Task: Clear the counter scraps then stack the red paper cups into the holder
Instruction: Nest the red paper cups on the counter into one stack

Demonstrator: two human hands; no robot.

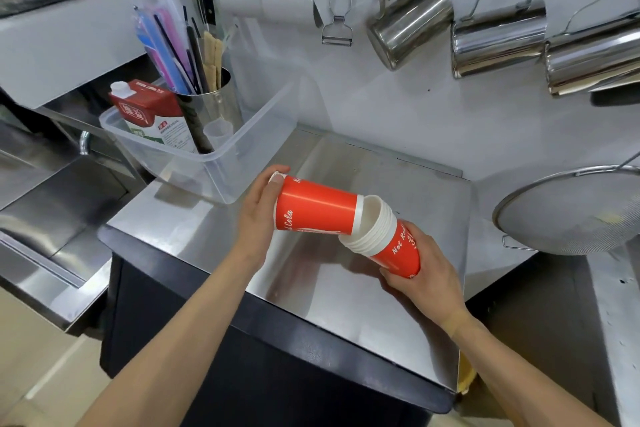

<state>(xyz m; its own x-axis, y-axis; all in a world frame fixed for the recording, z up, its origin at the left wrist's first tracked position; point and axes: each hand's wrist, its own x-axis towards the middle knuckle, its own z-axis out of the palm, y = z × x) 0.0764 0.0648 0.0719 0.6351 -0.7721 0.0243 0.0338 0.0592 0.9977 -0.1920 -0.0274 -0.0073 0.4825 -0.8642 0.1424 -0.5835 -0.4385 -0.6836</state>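
Note:
Above the steel counter (346,291) I hold red paper cups in both hands. My left hand (258,215) grips a single red cup (317,211) lying on its side, its white rim pointing right. My right hand (420,274) holds a nested stack of red cups (388,246) by the bottom, its several white rims tilted up to the left. The single cup's rim touches the top of the stack's opening. No cup holder is in view.
A clear plastic bin (207,146) at the back left holds a red milk carton (152,114) and a steel canister of straws (211,104). Steel pitchers (408,24) and a peeler (337,3) hang on the wall. A mesh strainer (571,215) lies at the right.

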